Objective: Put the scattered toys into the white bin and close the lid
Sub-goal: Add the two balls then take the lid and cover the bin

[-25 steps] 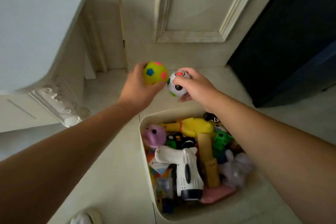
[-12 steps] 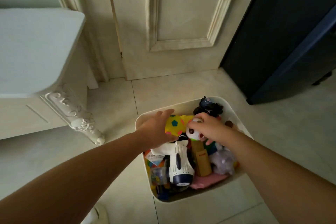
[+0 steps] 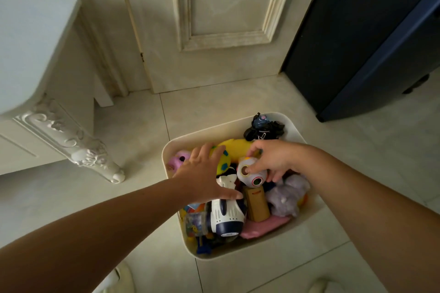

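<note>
The white bin [image 3: 295,126] stands on the tiled floor, full of several toys, with no lid in sight. My left hand [image 3: 204,178] hovers over the bin with fingers spread, holding nothing. The yellow spotted ball [image 3: 223,164] lies in the bin just beyond its fingers. My right hand [image 3: 271,159] holds the white ball with coloured holes [image 3: 251,175] low over the toys. A white and navy toy [image 3: 226,216], a wooden block [image 3: 257,204], a purple plush [image 3: 288,195], a pink round toy [image 3: 177,162] and a black toy [image 3: 264,127] also lie inside.
A cream panelled door [image 3: 226,19] is straight ahead. A white carved cabinet [image 3: 35,54] stands at the left, its ornate foot [image 3: 95,159] near the bin. A dark blue cabinet [image 3: 371,38] is at the right. My white slippers [image 3: 116,278] show at the bottom edge.
Both hands came down from in front of the door to the bin. My left hand let go of the yellow spotted ball, which now rests among the toys.
</note>
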`<state>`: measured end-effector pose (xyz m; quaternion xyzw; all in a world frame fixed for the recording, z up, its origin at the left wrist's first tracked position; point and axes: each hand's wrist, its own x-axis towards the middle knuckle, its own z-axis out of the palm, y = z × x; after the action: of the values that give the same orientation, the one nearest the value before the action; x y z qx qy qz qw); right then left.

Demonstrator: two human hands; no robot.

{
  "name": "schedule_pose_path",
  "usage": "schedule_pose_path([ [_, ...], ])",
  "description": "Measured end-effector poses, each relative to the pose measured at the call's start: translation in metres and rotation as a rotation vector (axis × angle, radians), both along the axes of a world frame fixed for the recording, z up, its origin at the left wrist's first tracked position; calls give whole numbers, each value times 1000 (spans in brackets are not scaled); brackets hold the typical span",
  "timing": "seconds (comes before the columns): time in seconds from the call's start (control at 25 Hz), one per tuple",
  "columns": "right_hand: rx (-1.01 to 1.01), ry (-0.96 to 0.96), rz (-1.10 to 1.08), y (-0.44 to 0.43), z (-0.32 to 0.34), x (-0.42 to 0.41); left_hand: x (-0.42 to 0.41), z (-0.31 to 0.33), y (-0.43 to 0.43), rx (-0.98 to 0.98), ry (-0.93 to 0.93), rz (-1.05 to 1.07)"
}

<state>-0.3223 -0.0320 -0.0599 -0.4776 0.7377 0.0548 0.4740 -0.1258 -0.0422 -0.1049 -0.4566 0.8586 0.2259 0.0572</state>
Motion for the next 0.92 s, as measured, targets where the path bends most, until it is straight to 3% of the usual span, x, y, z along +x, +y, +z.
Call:
schedule_pose_path([
  [0.24, -238, 33, 81, 28, -17, 6, 0, 10, 20, -11, 7, 60],
  [0.36, -408, -34, -87, 33, -9, -13, 17, 21, 25, -163, 171, 163],
  [0.44, -596, 285, -160, 36, -4, -38, 32, 26, 27, -266, 248, 357],
  [0.48, -611, 467, -166, 41, -7, -54, 38, 28, 30, -224, 252, 486],
  [0.56, -409, 582, -240, 56, -15, -79, 46, 26, 38, 103, 271, 769],
  [0.64, -146, 438, -382, 70, -28, -88, 47, 13, 49, 459, 299, 891],
  [0.68, -91, 377, -415, 73, -32, -89, 47, 7, 54, 529, 288, 868],
  [0.84, -134, 388, -325, 74, -35, -92, 54, -4, 53, 427, 292, 811],
  [0.92, -113, 300, -353, 72, -36, -92, 63, 0, 42, 368, 273, 792],
])
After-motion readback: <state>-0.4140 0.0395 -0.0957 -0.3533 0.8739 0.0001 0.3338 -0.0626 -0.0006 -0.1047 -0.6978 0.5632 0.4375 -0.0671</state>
